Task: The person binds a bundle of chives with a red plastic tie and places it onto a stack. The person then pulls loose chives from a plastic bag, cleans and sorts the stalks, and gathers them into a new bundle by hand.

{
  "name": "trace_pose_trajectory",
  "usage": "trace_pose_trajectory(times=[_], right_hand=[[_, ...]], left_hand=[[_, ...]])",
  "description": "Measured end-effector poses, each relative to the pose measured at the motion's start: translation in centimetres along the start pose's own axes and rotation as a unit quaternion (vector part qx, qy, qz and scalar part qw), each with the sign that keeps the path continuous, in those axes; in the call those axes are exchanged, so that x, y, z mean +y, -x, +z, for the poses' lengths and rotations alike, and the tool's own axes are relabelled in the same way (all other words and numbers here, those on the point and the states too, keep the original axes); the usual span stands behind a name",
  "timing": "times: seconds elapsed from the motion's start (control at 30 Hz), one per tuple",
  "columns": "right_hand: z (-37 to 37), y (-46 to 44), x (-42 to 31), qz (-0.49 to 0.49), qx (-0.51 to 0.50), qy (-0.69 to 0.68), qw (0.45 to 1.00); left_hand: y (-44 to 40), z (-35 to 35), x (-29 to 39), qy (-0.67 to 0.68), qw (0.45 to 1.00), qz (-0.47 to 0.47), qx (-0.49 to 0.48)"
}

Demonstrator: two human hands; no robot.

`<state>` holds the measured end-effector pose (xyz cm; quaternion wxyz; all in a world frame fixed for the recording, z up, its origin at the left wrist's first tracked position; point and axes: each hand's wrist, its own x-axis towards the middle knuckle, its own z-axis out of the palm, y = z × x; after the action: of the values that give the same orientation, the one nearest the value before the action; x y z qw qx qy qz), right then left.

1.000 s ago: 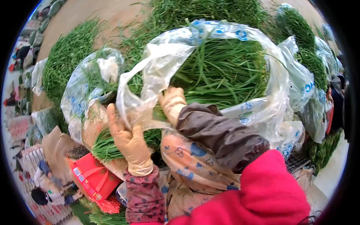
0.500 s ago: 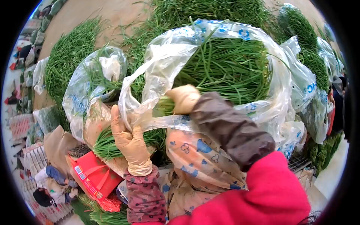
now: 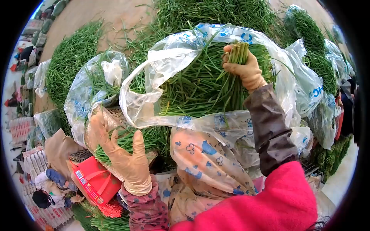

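My gloved right hand is closed round a bunch of chives, its cut stem ends pointing up. It holds the bunch over a large clear plastic bag with blue print, whose mouth gapes wide. More long green chives lie inside that bag. At the lower left, my gloved left hand is open with fingers spread and nothing in it. It hovers over or beside a smaller pile of chives; whether it touches them I cannot tell.
Loose chive heaps lie behind the bag, with another heap at left. A smaller plastic bag stands left, above a red bag. Filled bags line the right. Another person sits lower left beside crates.
My right hand has moved up and right from the bag's near edge, and the bunch's stem ends now show upright. My left hand has shifted left and down, off the bag's rim, fingers wider.
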<state>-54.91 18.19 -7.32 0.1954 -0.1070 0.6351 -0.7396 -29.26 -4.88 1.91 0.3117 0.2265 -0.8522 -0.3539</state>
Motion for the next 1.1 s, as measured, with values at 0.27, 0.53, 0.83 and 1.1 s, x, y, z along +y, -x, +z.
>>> trace_pose_trajectory(times=[0.27, 0.53, 0.83, 1.1], right_hand=[[-3.7, -1.8, -10.9, -0.032, 0.14, 0.349, 0.926], [5.9, 3.0, -27.0, -0.379, 0.079, 0.483, 0.785], [28.0, 16.3, -15.2, -0.65, -0.42, 0.352, 0.527], [31.3, 29.2, -4.8, -0.636, -0.631, 0.062, 0.439]], left_hand=[[5.0, -5.3, -1.6, -0.063, 0.992, -0.057, -0.094], [11.1, -9.4, -1.9, 0.197, 0.92, -0.244, -0.236], [15.7, -10.2, -2.4, 0.694, 0.533, -0.293, -0.386], [17.4, -14.3, 0.4, 0.761, 0.562, -0.319, -0.053]])
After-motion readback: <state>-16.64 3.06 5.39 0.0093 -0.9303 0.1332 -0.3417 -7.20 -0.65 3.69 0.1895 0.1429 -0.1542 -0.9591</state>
